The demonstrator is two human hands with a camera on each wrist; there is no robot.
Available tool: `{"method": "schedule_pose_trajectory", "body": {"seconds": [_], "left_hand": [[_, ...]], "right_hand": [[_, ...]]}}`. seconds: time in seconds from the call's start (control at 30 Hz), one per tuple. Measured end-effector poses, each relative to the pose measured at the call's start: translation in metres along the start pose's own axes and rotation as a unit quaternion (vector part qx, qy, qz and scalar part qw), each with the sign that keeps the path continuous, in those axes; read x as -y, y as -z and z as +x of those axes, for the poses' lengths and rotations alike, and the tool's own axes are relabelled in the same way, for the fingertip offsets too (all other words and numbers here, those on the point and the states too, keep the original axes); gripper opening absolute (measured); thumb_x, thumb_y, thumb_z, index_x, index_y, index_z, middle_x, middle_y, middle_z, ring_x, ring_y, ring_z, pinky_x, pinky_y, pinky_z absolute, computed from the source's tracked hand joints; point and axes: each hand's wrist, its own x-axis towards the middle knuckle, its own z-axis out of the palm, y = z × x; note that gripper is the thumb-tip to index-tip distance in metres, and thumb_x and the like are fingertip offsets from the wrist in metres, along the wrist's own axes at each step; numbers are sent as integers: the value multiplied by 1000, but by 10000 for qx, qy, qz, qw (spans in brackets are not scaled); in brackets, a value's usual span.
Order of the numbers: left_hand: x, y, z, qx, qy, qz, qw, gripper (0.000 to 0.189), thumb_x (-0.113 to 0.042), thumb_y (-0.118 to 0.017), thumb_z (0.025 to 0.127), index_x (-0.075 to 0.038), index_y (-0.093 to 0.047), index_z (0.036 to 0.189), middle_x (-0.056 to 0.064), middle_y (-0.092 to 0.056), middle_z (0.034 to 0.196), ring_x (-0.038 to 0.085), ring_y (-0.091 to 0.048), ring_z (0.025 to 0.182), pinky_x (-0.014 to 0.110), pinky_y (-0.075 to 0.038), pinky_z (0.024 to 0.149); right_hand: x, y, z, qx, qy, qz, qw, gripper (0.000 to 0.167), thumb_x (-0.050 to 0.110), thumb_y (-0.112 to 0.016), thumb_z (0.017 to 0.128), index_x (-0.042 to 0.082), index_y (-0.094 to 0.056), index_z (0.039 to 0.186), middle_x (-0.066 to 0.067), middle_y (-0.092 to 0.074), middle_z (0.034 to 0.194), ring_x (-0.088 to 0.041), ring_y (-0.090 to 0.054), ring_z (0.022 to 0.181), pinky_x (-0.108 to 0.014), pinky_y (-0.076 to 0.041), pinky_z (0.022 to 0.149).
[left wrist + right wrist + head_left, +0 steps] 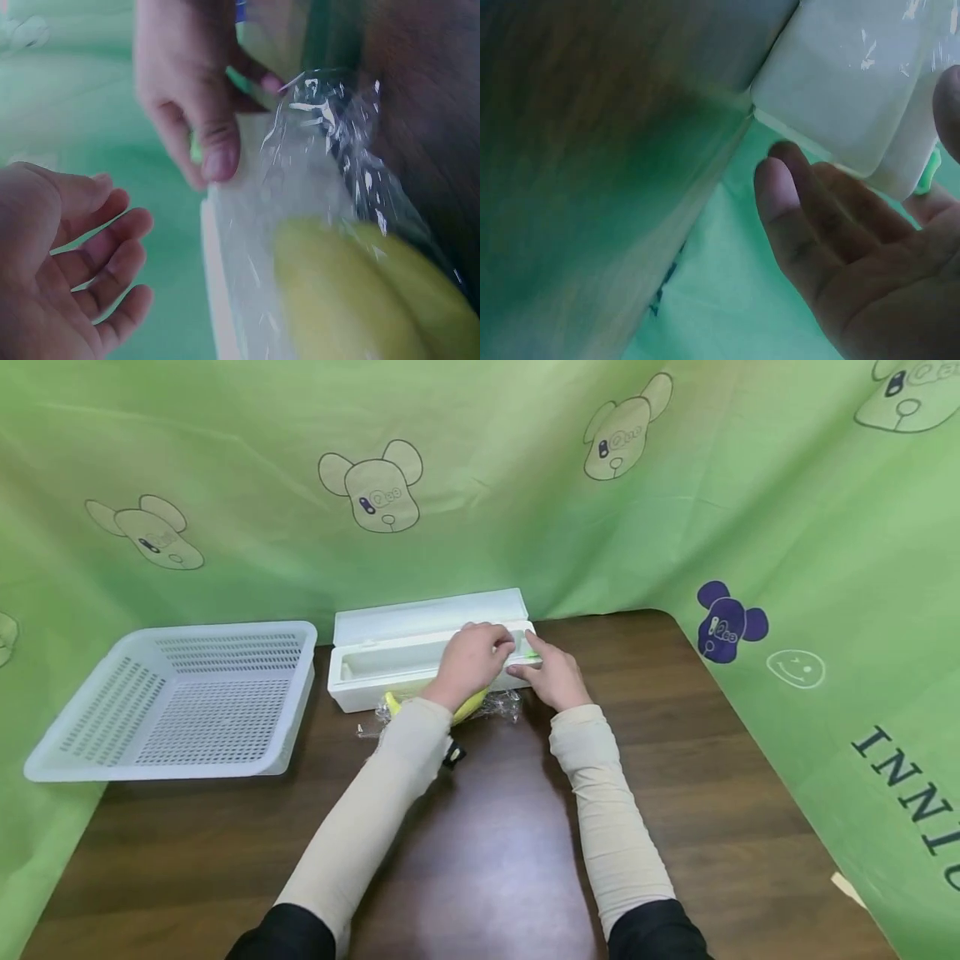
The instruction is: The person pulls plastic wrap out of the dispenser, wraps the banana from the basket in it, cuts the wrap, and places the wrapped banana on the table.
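Long white plastic box (367, 695) opened, not yet closed; yellow bananas (330, 289) outside.
My left hand (470, 662) loose, empty; I can't tell if my right hand (557, 678) grips.

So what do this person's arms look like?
Wrinkled cream sleeves reach down to both wrists, with black sleeves showing nearer the body. The left grip and right grip are ordinary human ones, bare, with no gloves.
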Motion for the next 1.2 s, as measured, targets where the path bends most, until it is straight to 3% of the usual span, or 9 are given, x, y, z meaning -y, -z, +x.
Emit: {"method": "schedule_pose_trajectory", "body": {"seconds": [0.13,0.27,0.63,0.8,0.97,1.2], "left_hand": [[-12,-20,20,281,-98,413,9987,19,-22,-62,101,-16,-76,112,1,-72,103,25,-63,96,39,-50,84],[-16,-31,27,442,-135,818,9956,17,-21,-63,100,-18,-77,110,1,-72,100,24,-61,92,40,-49,82],[-14,-35,31,544,-81,887,9945,16,-21,-63,101,-12,-75,105,4,-70,98,26,-62,94,41,-50,86],[-9,-33,30,655,-637,1309,9872,17,-17,-55,102,-8,-69,103,6,-65,96,27,-59,93,41,-49,86],[3,-32,31,723,-1252,1394,9796,12,-13,-54,98,-7,-64,95,5,-62,92,25,-55,89,38,-46,85],[12,-31,32,744,-1581,1453,9738,9,-14,-57,97,-7,-62,94,5,-62,92,25,-54,89,38,-45,84]], "right_hand": [[0,1,-2,-178,-38,-131,9997,65,30,-74,93,14,-49,151,-21,-64,128,-44,-59,112,-55,-44,98],[3,0,-3,-264,-71,-255,9993,53,19,-72,91,15,-59,142,-19,-70,105,-43,-61,96,-56,-47,88],[7,4,-7,-357,-194,-244,9989,53,26,-75,91,18,-60,142,-19,-68,122,-48,-61,108,-58,-47,90],[7,5,-9,-385,-215,-274,9986,58,24,-73,92,16,-55,146,-20,-64,129,-49,-61,110,-58,-47,92],[8,4,-10,-431,-178,-295,9985,59,24,-73,93,16,-53,148,-21,-61,133,-49,-60,112,-58,-47,93],[10,3,-10,-486,-195,-458,9976,58,20,-72,93,17,-52,148,-24,-62,130,-50,-63,105,-58,-49,86]]}}
